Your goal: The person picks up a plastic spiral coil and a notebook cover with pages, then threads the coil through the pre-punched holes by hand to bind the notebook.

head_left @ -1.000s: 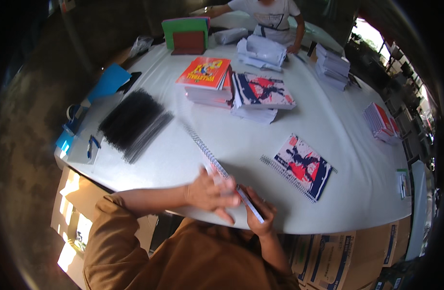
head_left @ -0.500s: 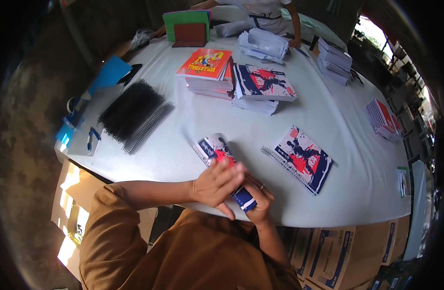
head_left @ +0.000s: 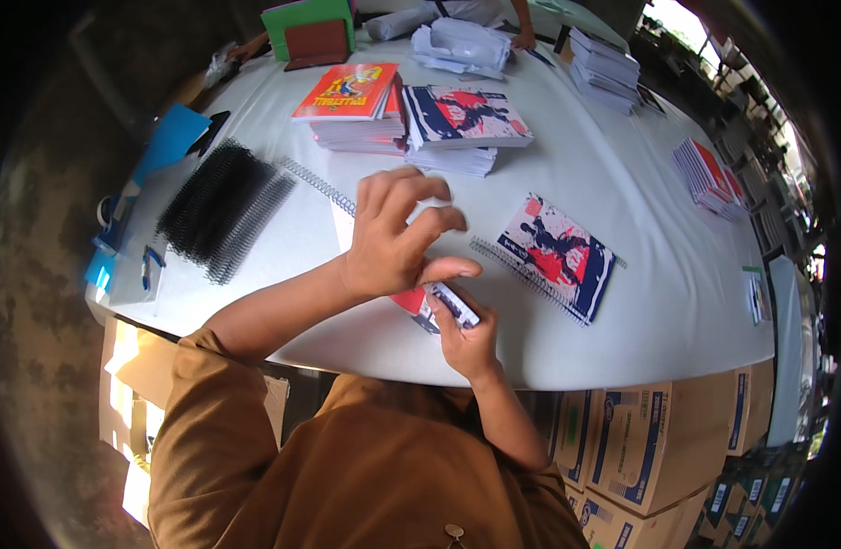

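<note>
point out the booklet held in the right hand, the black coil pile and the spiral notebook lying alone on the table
held booklet (head_left: 454, 305): head view, on its lower-right end
black coil pile (head_left: 212, 199): head view, on its dark middle
spiral notebook (head_left: 560, 252): head view, on its printed cover

Coils (head_left: 221, 209) on table (head_left: 663, 320) left, book stacks (head_left: 358, 130) behind, notebook (head_left: 564, 258) right of right hand (head_left: 470, 340)
</note>
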The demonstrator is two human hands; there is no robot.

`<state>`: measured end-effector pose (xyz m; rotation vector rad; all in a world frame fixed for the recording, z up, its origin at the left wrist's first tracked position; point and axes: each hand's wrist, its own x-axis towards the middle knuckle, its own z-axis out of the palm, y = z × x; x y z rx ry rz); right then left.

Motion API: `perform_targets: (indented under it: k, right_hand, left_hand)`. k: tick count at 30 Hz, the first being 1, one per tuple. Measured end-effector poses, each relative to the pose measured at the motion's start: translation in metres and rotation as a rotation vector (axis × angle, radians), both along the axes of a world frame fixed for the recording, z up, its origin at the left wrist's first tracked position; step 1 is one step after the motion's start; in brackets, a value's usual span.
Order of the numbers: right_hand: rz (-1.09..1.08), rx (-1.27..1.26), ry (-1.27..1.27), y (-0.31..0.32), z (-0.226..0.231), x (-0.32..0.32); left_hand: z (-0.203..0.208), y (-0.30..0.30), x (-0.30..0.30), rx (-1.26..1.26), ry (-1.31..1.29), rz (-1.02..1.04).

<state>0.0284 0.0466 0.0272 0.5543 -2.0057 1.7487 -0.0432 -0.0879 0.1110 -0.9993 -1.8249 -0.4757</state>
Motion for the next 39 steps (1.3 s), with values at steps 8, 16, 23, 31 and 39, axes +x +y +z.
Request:
perform_targets:
  k: [8, 16, 23, 31, 39]
  right_hand:
    - [-0.081, 0.046, 0.168, 0.003, -0.009, 0.000]
    - [-0.024, 0.206, 0.252, -0.003, -0.010, 0.002]
    - [0.069, 0.236, 0.139, 0.002, -0.015, 0.008]
    - [0.216, 0.072, 0.206, 0.006, -0.008, 0.002]
    - [-0.039, 0.158, 0.370, 0.003, -0.019, 0.001]
  left_hand:
    - [-0.133, -0.026, 0.043, -0.281, -0.238, -0.366]
    - [-0.088, -0.019, 0.037, -0.236, -0.147, -0.152]
    - [-0.036, -0.004, 0.039, 0.139, 0.136, 0.031]
    - [-0.033, -0.010, 0.045, -0.340, -0.094, -0.145]
    - [-0.035, 0.007, 0.047, -0.216, -0.103, -0.120]
